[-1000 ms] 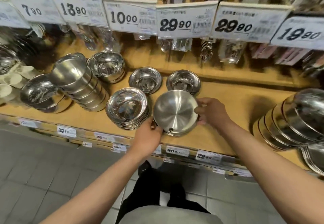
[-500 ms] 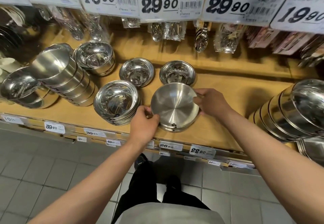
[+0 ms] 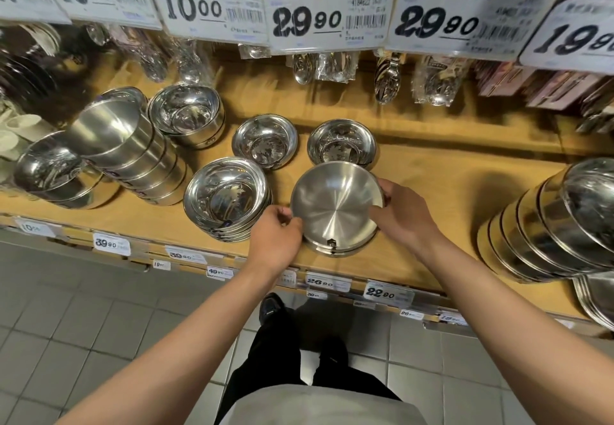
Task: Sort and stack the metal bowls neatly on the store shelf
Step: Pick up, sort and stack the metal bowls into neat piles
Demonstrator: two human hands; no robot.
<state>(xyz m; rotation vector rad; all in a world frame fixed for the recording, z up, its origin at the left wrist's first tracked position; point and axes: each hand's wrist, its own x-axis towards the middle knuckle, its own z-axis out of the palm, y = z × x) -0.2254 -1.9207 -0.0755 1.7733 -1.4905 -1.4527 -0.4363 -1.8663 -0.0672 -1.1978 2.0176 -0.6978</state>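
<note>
A brushed metal bowl (image 3: 334, 207) tilts toward me on a short stack near the front of the wooden shelf (image 3: 448, 185). My left hand (image 3: 277, 238) pinches its left rim and my right hand (image 3: 403, 213) grips its right rim. Just left stands a stack of shiny bowls (image 3: 227, 197). Behind are two small single bowls (image 3: 264, 140) (image 3: 342, 144) and a deeper bowl stack (image 3: 186, 114). A leaning stack of bowls (image 3: 133, 148) lies on its side at the left.
Another leaning stack of large bowls (image 3: 558, 222) fills the right end of the shelf. Price cards (image 3: 327, 14) hang overhead with bagged spoons (image 3: 324, 65) behind them. Price labels (image 3: 387, 291) line the shelf's front edge. Grey floor tiles (image 3: 83, 325) lie below.
Both hands have kept hold of the tilted bowl and turned it slightly on its stack. The camera has moved closer and a little to the left along the shelf.
</note>
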